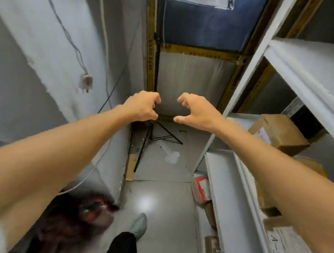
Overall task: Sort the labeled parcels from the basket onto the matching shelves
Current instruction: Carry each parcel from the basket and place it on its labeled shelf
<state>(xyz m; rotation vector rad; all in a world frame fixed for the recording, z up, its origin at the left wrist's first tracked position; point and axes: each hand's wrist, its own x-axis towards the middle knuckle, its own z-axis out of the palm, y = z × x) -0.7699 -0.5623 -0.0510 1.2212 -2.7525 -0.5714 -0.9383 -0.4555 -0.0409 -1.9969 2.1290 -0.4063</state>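
narrow storeroom, white metal shelving [237, 193] holding cardboard parcels [280, 134], tiled floor [161, 206], tripod stand [151, 133]

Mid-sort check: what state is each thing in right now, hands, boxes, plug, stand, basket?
Left hand: fingers curled, holding nothing.
Right hand: fingers curled, holding nothing.
Brown box: closed, on the shelf.
A-2 box: closed, label showing.
Plug: unplugged, dangling on its cord.
Tripod: standing, legs spread on the floor.
Basket: blurred, contents unclear.
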